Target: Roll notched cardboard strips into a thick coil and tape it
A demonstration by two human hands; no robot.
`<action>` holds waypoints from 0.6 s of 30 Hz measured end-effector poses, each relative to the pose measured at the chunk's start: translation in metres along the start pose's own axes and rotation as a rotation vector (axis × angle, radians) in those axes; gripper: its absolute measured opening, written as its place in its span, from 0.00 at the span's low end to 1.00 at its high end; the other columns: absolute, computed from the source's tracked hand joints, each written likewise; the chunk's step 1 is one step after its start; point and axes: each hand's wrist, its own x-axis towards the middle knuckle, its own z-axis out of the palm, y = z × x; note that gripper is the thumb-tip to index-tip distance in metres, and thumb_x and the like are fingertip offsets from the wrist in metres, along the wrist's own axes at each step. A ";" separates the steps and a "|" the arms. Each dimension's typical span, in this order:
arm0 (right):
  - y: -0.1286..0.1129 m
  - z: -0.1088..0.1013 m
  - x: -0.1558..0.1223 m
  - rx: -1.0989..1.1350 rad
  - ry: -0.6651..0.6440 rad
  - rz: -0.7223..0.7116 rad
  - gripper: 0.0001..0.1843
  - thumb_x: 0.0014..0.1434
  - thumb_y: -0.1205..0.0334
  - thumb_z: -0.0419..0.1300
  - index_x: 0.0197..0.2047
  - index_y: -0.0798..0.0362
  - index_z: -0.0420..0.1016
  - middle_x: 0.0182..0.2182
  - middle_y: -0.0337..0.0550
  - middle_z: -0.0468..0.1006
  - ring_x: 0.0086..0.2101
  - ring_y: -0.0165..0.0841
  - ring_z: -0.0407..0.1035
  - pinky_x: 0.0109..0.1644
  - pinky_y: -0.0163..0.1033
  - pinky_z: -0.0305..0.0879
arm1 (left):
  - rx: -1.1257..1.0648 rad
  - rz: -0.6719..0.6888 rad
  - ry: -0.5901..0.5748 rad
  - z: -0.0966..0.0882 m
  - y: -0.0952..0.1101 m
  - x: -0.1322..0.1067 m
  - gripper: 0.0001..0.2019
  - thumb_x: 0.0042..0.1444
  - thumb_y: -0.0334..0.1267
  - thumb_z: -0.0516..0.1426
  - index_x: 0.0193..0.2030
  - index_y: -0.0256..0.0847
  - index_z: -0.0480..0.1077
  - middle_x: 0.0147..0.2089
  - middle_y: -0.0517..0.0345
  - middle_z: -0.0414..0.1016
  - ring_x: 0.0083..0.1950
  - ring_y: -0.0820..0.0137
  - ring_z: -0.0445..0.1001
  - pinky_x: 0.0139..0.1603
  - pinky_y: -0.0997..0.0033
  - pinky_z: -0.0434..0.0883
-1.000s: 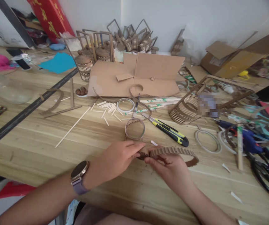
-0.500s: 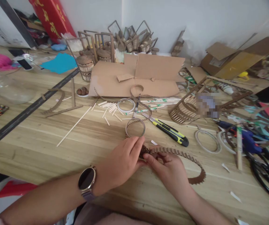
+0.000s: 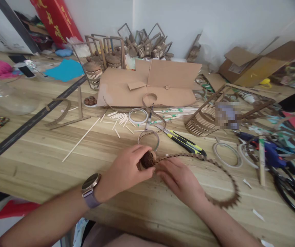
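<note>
A brown corrugated cardboard strip [image 3: 236,193] is wound at one end into a tight coil [image 3: 148,159]. My left hand [image 3: 125,171] is closed on this coil between thumb and fingers, its spiral end facing up toward me. From the coil the loose strip sweeps right in a wide loop, ridges outward, and passes behind my right wrist. My right hand [image 3: 180,181] has its fingers curled at the strip just right of the coil; its fingertips are partly hidden. Just beyond the coil lies a tape ring [image 3: 149,131].
A yellow-black utility knife [image 3: 186,142] lies beyond my right hand, near short wooden sticks [image 3: 121,117]. Cardboard sheets [image 3: 121,87] and small slatted baskets [image 3: 94,77] stand behind. On the right are a tilted basket [image 3: 201,120], a blue glue gun [image 3: 273,154] and black-handled scissors [image 3: 286,195].
My left hand has turned, so the coil's spiral end now shows. The right hand has shifted slightly and rolled over, and the strip's loop has swung up and to the right.
</note>
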 end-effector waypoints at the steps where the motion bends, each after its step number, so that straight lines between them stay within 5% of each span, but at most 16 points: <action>1: 0.003 0.000 0.002 -0.059 -0.012 -0.020 0.13 0.68 0.63 0.51 0.41 0.50 0.78 0.34 0.46 0.81 0.37 0.39 0.75 0.42 0.42 0.72 | -0.017 -0.013 0.008 -0.002 -0.001 0.001 0.16 0.52 0.31 0.63 0.49 0.39 0.70 0.46 0.52 0.77 0.46 0.61 0.76 0.49 0.63 0.73; 7: 0.020 0.007 0.017 -0.319 0.001 -0.014 0.15 0.65 0.69 0.53 0.52 0.55 0.75 0.50 0.56 0.76 0.51 0.46 0.68 0.53 0.52 0.69 | -0.041 0.069 -0.059 -0.002 -0.003 0.002 0.14 0.51 0.31 0.63 0.46 0.37 0.73 0.54 0.47 0.73 0.54 0.60 0.74 0.57 0.64 0.71; 12: 0.029 0.012 0.031 -0.424 0.066 -0.042 0.11 0.64 0.67 0.56 0.44 0.49 0.80 0.52 0.54 0.75 0.56 0.50 0.63 0.54 0.55 0.66 | 0.001 0.051 -0.144 0.000 -0.006 0.001 0.12 0.49 0.35 0.65 0.42 0.35 0.74 0.60 0.42 0.70 0.59 0.55 0.72 0.61 0.62 0.69; 18: 0.029 0.001 0.037 -0.266 0.092 -0.045 0.10 0.65 0.65 0.55 0.38 0.48 0.78 0.53 0.51 0.74 0.57 0.49 0.62 0.57 0.60 0.61 | 0.080 0.037 -0.265 -0.001 -0.010 0.001 0.14 0.51 0.39 0.64 0.43 0.35 0.75 0.58 0.40 0.72 0.56 0.50 0.74 0.58 0.56 0.71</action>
